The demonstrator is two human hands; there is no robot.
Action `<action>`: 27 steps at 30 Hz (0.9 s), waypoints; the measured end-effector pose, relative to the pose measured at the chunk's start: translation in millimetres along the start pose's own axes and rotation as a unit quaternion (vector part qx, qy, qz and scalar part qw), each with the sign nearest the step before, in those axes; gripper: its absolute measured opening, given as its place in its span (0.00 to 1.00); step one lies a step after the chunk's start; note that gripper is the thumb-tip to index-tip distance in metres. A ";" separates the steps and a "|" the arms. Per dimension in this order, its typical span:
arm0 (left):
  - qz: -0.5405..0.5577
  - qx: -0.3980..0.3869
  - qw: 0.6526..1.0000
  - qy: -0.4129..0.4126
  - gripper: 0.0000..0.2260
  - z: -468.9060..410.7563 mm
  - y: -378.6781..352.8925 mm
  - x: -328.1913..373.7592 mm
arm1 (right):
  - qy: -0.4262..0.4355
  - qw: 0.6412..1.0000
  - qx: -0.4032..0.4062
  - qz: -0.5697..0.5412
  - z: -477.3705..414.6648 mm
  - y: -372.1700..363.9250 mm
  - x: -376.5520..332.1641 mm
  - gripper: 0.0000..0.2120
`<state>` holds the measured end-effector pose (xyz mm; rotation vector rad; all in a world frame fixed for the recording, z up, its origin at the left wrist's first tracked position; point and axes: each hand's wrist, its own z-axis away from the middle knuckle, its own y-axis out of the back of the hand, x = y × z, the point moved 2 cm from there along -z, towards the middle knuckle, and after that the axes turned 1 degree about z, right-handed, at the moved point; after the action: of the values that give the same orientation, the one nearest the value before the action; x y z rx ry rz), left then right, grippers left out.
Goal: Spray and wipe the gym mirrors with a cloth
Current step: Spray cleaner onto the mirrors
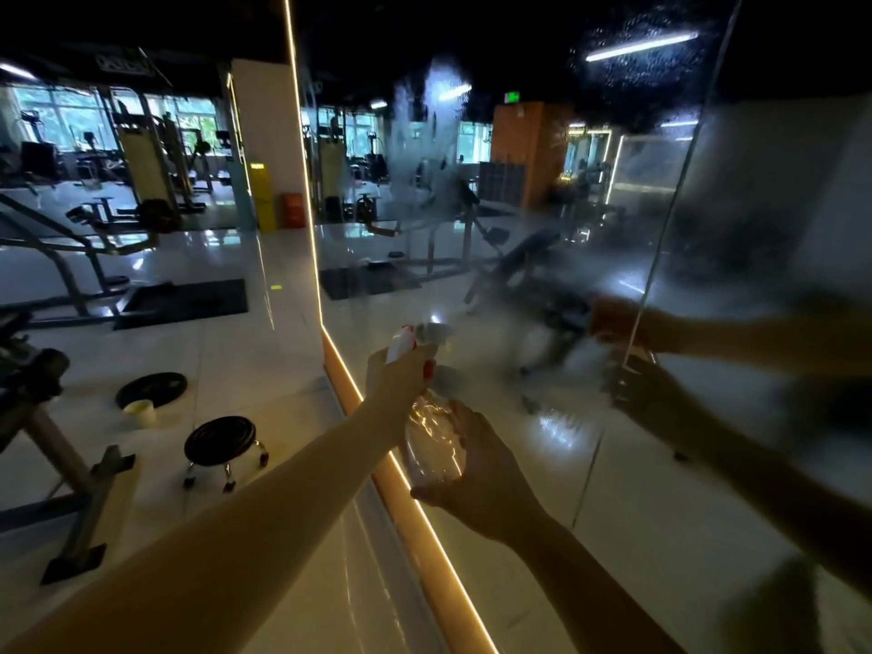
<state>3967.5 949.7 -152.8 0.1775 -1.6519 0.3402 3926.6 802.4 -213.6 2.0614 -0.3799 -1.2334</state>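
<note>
Head view: the left hand (pixel 395 376) comes in from the lower left and grips the neck of a clear plastic spray bottle (pixel 431 448). Its fingers are curled tight just under the white and red trigger head, which is aimed at the glass. The right hand (pixel 476 467) cups the bottle's transparent body from below and from the right, with its fingers wrapped round it. The bottle stands nearly upright in both hands, close in front of the large wall mirror (pixel 708 488) near its lower left edge.

Whitish wet film streaks the upper middle of the mirror and fine droplets speckle its top right corner. Dim reflections of both hands show on the glass. A glowing amber light strip (pixel 424 521) runs along the mirror's left edge.

On the pale tiled floor (pixel 264 365) to the left stands a black round stool on castors (pixel 220 445). Beyond it lies a black weight plate (pixel 152 389), with a pale yellow tub (pixel 140 413) touching its near rim.
</note>
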 end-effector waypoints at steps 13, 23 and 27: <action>0.035 -0.013 0.991 -0.132 0.05 -12.9 -32.5 98.0 | 0.106 0.983 0.149 0.011 -39.6 60.3 -34.0 0.51; 0.004 -0.062 0.966 -0.250 0.06 5.7 -66.1 175.1 | 0.125 0.967 0.218 -0.050 -63.7 104.8 -48.9 0.45; 0.029 -0.068 0.960 -0.269 0.11 4.0 -78.8 192.6 | 0.132 0.955 0.250 -0.089 -57.9 115.5 -55.5 0.46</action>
<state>3966.8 890.4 46.7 0.1242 -2.2154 0.2303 3959.5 774.8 -79.7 2.7077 -0.4178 -1.0109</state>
